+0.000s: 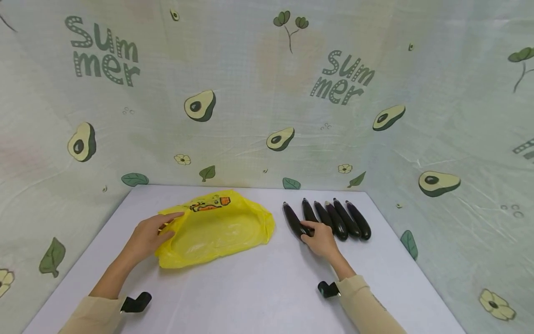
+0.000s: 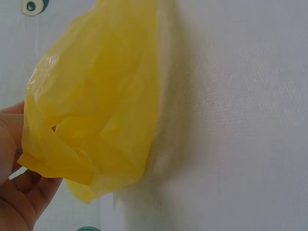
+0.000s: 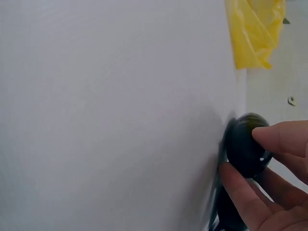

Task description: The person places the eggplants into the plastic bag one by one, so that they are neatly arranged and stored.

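Observation:
A yellow plastic bag (image 1: 221, 232) lies on its side, its wide mouth facing me. My left hand (image 1: 148, 234) holds the bag's left edge; in the left wrist view, part of that hand (image 2: 19, 192) is hidden behind the yellow film (image 2: 96, 106). My right hand (image 1: 321, 239) grips the lower end of the leftmost dark eggplant (image 1: 292, 217). The right wrist view shows the thumb and fingers on either side of its rounded end (image 3: 245, 149). Several more eggplants lie side by side to the right, the nearest (image 1: 308, 211) partly covered by the right hand.
A white table (image 1: 242, 297) carries everything. Behind it and to the sides hangs a pale cloth (image 1: 238, 157) printed with avocados and leaves. Black wrist-camera mounts (image 1: 136, 302) stick out from both sleeves over the tabletop.

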`<action>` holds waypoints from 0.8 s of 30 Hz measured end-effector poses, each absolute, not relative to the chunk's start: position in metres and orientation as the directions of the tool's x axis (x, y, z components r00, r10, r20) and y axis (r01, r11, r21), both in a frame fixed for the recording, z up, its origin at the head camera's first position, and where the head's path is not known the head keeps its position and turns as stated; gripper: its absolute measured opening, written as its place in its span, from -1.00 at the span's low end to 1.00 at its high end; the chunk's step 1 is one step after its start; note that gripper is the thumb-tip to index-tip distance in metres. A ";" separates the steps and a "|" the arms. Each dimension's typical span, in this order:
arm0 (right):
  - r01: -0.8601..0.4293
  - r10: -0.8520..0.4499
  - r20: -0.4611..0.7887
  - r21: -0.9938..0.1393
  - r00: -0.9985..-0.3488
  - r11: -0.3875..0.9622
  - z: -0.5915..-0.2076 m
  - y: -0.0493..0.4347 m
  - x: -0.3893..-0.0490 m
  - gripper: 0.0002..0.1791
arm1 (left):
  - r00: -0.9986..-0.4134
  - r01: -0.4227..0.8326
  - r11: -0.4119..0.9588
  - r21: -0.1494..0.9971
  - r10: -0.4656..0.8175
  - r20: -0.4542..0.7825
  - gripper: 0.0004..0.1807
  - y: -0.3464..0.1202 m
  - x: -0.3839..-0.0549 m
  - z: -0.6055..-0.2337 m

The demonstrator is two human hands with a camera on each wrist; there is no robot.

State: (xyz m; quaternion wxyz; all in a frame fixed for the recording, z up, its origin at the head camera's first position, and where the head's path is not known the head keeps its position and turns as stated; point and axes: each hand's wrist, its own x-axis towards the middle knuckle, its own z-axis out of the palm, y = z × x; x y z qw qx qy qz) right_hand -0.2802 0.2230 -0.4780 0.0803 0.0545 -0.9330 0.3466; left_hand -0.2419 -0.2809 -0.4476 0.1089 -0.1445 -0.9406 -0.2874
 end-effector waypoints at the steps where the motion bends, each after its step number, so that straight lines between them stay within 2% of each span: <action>1: -0.161 -0.049 0.189 -0.637 -0.981 0.754 -0.478 0.223 -0.281 -0.48 | -0.934 0.335 0.792 0.510 0.209 0.289 -0.37 -0.281 -0.241 -0.448; 11: -0.178 -0.037 0.235 -0.619 -0.971 0.765 -0.478 0.219 -0.279 -0.50 | -0.930 0.345 0.792 0.504 0.215 0.298 -0.36 -0.282 -0.241 -0.449; 19: -0.151 -0.031 0.196 -0.632 -0.980 0.760 -0.478 0.220 -0.278 -0.50 | -0.931 0.346 0.788 0.509 0.221 0.291 -0.36 -0.282 -0.242 -0.450; 24: -0.184 -0.058 0.211 -0.645 -0.976 0.742 -0.473 0.223 -0.276 -0.50 | -0.926 0.356 0.788 0.503 0.227 0.302 -0.36 -0.282 -0.243 -0.450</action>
